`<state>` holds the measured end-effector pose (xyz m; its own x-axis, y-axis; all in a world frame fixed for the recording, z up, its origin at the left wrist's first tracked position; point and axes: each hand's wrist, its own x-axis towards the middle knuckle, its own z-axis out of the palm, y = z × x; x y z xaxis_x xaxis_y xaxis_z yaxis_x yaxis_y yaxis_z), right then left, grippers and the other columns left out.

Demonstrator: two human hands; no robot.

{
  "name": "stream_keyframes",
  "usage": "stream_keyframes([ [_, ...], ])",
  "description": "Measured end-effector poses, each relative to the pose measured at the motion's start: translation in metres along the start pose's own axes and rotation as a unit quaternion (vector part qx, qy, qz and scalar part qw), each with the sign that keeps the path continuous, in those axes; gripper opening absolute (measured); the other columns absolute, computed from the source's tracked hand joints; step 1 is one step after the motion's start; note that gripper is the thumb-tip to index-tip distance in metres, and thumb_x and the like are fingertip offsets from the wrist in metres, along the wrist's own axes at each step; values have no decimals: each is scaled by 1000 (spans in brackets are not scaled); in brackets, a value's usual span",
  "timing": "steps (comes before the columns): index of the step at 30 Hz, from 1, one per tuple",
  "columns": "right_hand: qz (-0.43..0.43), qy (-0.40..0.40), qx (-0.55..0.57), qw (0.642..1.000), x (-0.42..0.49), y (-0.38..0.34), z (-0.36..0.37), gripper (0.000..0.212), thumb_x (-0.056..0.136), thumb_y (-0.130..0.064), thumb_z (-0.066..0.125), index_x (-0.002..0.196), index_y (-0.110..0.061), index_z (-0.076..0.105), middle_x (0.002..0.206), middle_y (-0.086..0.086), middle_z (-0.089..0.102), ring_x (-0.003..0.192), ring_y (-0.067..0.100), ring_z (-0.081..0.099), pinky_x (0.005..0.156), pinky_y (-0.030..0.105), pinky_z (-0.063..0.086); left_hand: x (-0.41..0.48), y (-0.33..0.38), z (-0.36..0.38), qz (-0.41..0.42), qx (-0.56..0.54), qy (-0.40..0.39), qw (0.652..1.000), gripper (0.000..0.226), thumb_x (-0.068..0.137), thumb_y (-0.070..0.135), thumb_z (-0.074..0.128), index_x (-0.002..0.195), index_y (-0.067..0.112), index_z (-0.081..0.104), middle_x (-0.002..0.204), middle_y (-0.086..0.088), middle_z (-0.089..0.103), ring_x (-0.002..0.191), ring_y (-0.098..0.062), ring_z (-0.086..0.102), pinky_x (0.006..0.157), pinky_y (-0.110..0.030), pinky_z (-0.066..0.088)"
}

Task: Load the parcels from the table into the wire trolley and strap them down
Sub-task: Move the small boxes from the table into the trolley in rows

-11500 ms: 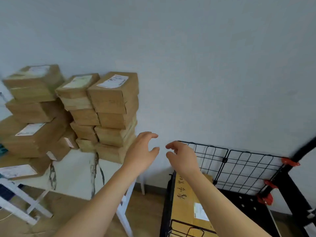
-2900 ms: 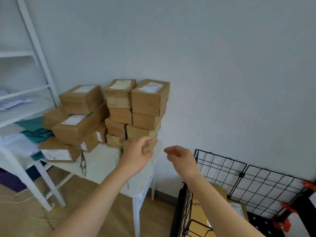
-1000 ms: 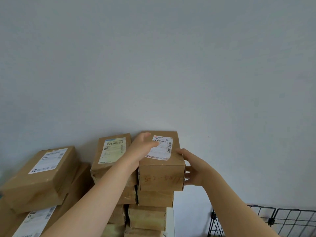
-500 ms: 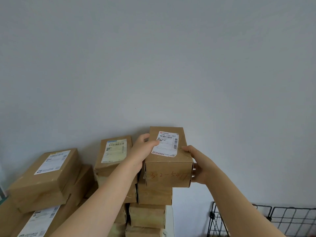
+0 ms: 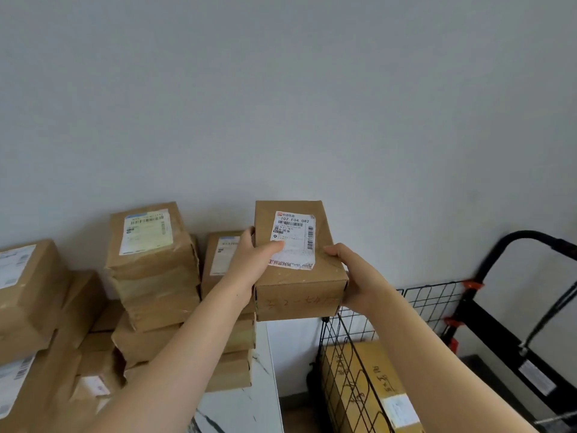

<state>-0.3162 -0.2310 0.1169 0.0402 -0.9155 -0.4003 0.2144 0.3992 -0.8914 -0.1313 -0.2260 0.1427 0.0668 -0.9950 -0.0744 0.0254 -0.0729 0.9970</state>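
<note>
two arms show from the lower edge of the view. the left forearm (image 5: 187,354) is bare along all that shows, smooth and slender, narrowing toward the wrist. the right forearm (image 5: 421,354) is bare in the same way and of like build. both hands are bare too. the left hand (image 5: 253,260) shows its back, its knuckles and the thumb. the right hand (image 5: 352,276) shows its back and thumb, with its fingers out of sight.

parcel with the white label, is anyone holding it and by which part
Yes: the parcel is gripped by its two sides, left hand on the left, right hand on the right.
</note>
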Motion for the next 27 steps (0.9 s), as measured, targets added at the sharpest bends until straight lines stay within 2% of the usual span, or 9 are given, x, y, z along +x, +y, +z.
stream_keyframes([
  [5, 0, 61, 3, 998, -22, 21, -38, 38, 75, -34, 69, 109, -18, 62, 118, 12, 67, 110, 33, 60, 100, 48, 46, -8, -29, 32, -14, -6, -60, 998, 38, 87, 12, 61, 118, 26, 44, 104, 8, 62, 94, -14, 63, 74, -32, 53],
  [8, -1, 81, 4, 997, -35, 29, -62, 43, 77, -33, 68, 116, -17, 60, 119, 12, 66, 114, 32, 60, 98, 46, 48, -15, -44, 54, -29, 3, -86, 996, 44, 87, 15, 61, 125, 24, 42, 114, 3, 62, 98, -16, 62, 85, -37, 53],
  [10, -3, 84, 3, 996, -44, 32, -80, 42, 81, -32, 65, 120, -18, 58, 119, 12, 66, 109, 30, 62, 91, 43, 51, -22, -52, 70, -40, 6, -112, 993, 47, 87, 14, 61, 129, 21, 42, 118, 1, 62, 102, -18, 61, 88, -37, 51],
  [12, -23, 82, 3, 996, -52, 34, -101, 34, 86, -27, 61, 120, -22, 59, 116, 11, 67, 99, 27, 64, 78, 37, 55, -28, -58, 88, -47, 14, -137, 989, 47, 88, 14, 60, 130, 23, 41, 119, 2, 61, 104, -18, 61, 87, -35, 51],
  [15, -41, 76, 15, 996, -59, 38, -138, 25, 90, -19, 56, 114, -23, 62, 104, 7, 71, 85, 23, 67, 64, 31, 54, -36, -67, 121, -42, 35, -158, 986, 47, 89, 13, 59, 130, 26, 40, 119, 3, 60, 106, -18, 60, 86, -32, 50],
  [17, -39, 79, 23, 996, -60, 41, -166, 24, 91, -17, 55, 113, -21, 62, 104, 8, 71, 87, 23, 67, 67, 33, 54, -40, -74, 148, -45, 47, -163, 984, 47, 90, 13, 58, 130, 26, 38, 119, 2, 59, 108, -19, 59, 85, -31, 49],
  [22, -36, 81, 27, 996, -51, 43, -248, 32, 87, -13, 58, 116, -25, 62, 114, 10, 68, 107, 32, 63, 77, 40, 56, -44, -97, 229, -79, 56, -157, 983, 50, 89, 16, 60, 132, 27, 35, 118, 5, 57, 104, -17, 58, 80, -30, 47],
  [25, -31, 104, -8, 994, -44, 41, -301, 40, 86, -10, 59, 123, -26, 57, 115, 9, 65, 107, 30, 61, 87, 45, 54, -41, -112, 283, -103, 63, -152, 981, 42, 88, 15, 62, 123, 25, 40, 115, 4, 60, 95, -13, 58, 73, -28, 47],
  [27, -23, 119, -35, 992, -37, 40, -334, 48, 86, -10, 60, 131, -25, 51, 115, 9, 62, 103, 27, 61, 81, 42, 54, -40, -121, 318, -119, 65, -157, 978, 43, 87, 15, 62, 125, 23, 42, 111, 4, 61, 92, -12, 59, 69, -26, 47],
])
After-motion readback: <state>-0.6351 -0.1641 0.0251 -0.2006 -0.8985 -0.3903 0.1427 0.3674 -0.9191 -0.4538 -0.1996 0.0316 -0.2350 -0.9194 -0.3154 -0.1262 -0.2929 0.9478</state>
